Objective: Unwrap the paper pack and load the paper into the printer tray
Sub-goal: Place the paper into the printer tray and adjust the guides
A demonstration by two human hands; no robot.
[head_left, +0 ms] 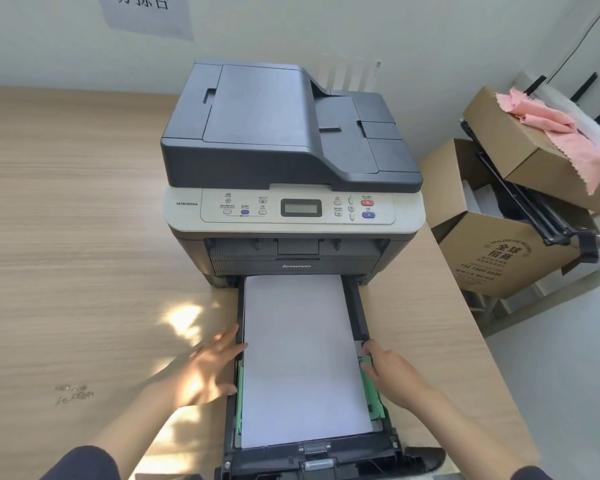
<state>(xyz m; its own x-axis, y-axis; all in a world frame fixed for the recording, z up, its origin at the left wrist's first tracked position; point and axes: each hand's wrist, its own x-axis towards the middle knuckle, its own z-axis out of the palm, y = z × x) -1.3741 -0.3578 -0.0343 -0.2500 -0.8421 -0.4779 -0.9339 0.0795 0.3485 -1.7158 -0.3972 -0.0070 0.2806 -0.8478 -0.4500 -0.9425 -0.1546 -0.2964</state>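
While the printer tray stands pulled out toward the person, a stack of white paper lies flat inside it, filling the space between the two hands. The sheets look clean and unmarked, with squared edges; the far end of the stack reaches right up to the printer's front opening, and the near end stops just short of the tray's black front wall. No wrapper shows on the paper.

From the head view, the left hand is blurred, open with fingers spread, lying over the tray's left edge, its fingertips at the left side of the paper. A green guide runs along the paper just on the near side of this hand. The right hand rests at the tray's right edge with fingers curled onto the green guide there; whether it pinches the guide or only touches it I cannot tell.

Beyond both hands sits the printer, dark grey on top with a pale control panel, on the wood-grain counter. Far to the right of the right hand stand cardboard boxes, one holding pink cloth.
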